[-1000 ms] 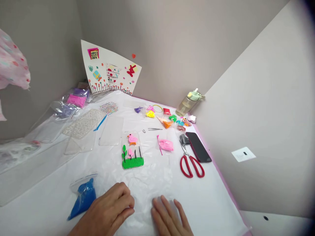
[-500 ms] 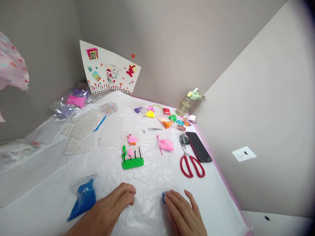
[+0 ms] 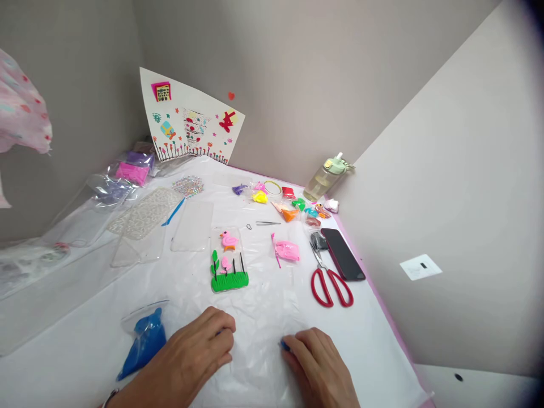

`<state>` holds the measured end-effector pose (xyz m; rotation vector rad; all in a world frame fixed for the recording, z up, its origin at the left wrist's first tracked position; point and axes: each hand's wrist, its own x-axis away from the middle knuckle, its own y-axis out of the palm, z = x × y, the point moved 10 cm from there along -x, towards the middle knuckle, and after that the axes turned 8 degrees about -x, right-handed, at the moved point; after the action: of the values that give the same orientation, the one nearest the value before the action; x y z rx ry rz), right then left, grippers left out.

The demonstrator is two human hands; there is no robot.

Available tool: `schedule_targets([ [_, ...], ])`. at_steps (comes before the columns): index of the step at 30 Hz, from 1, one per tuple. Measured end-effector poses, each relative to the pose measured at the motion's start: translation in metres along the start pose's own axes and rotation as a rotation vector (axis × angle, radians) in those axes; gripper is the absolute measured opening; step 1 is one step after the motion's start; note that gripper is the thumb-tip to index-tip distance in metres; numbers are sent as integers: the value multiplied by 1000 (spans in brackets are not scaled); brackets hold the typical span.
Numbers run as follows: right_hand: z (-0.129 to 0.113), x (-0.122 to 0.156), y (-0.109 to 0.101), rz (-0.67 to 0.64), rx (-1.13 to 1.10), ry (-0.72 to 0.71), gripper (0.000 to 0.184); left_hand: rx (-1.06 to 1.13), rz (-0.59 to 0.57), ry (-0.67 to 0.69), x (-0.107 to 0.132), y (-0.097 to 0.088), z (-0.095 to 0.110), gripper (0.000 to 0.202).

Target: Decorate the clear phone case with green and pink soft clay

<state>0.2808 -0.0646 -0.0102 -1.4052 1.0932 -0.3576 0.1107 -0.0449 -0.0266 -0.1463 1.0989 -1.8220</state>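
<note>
My left hand [image 3: 193,354] rests on the white plastic sheet [image 3: 263,309] near the table's front, fingers curled together, with something small and dark barely showing at the fingertips. A bag of blue clay [image 3: 144,340] lies just left of it. My right hand [image 3: 317,362] lies to the right with its fingers bent over a small piece of blue clay [image 3: 284,344] on the sheet. Beyond both hands lies a clear phone case [image 3: 228,260] decorated with green grass, a pink bird and a pink flower.
Red scissors [image 3: 329,283] and a dark phone [image 3: 342,252] lie at the right. Pink clay bag [image 3: 287,250], tweezers [image 3: 267,223], several small coloured clay bags [image 3: 293,207] and a bottle [image 3: 325,177] sit further back. Clear cases [image 3: 191,225] and a decorated card [image 3: 191,122] are at the left.
My right hand went from flat on the sheet to fingers curled over a small blue clay piece. My left hand shifted slightly forward and stayed curled.
</note>
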Motion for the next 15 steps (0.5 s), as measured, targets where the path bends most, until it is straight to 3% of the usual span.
schedule_targets([
  [7,-2,6,-11,11,-37,-13,29,-239,140,82,4,-13,20,25],
  [11,0,-1,-15,62,68,-21,34,-258,140,104,5,-8,30,31],
  [15,0,3,-7,22,147,-44,35,-291,144,125,8,-2,36,33],
])
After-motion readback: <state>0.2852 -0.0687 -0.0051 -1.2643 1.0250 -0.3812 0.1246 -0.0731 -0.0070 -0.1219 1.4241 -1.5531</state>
